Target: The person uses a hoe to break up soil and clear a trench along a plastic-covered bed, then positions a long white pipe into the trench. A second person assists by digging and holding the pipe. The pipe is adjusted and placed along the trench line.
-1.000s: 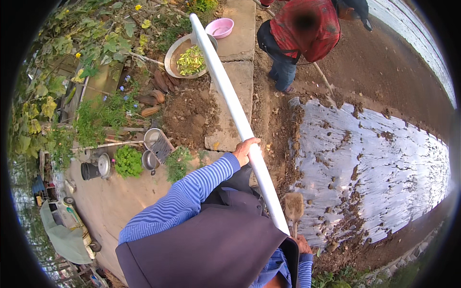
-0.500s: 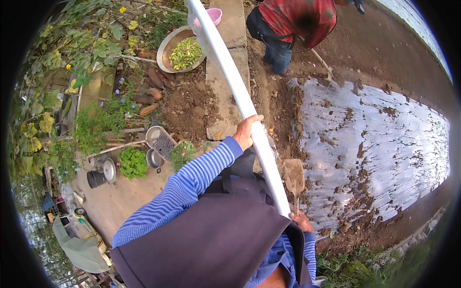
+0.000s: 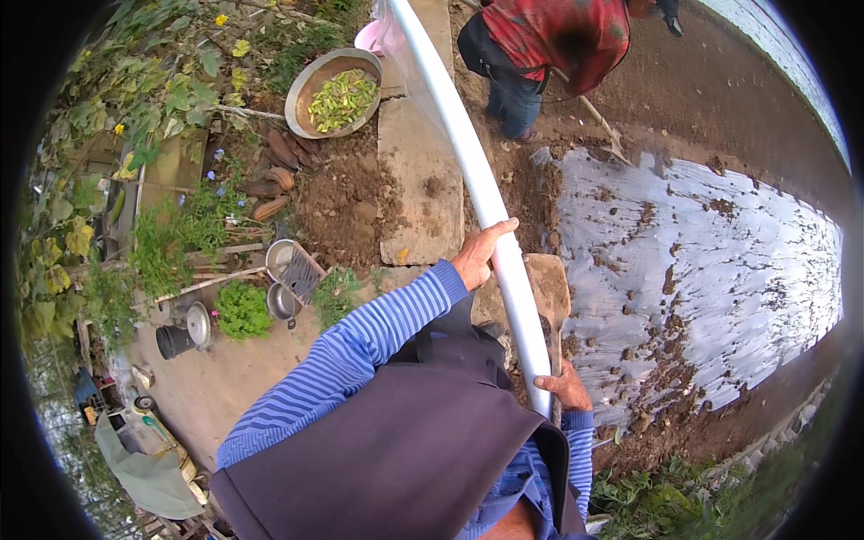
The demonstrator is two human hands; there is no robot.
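A long white roll of plastic film slants from the top middle down to my body, with loose clear film hanging off its far part. My left hand is closed around its middle, thumb across the top. At the near end, my right hand grips the handle of a shovel, its thumb against the roll. The shovel's soil-smeared blade points away from me, beside the roll. My right fingers are partly hidden.
Silvery film with soil clods covers the bed at right. A person in a red top stands ahead with a long-handled shovel. A concrete strip runs ahead; left are a basin of green pieces, pots and plants.
The roll's near end and my right hand have come up and forward. The shovel blade has moved forward alongside the roll. My left hand has shifted slightly right, still gripping.
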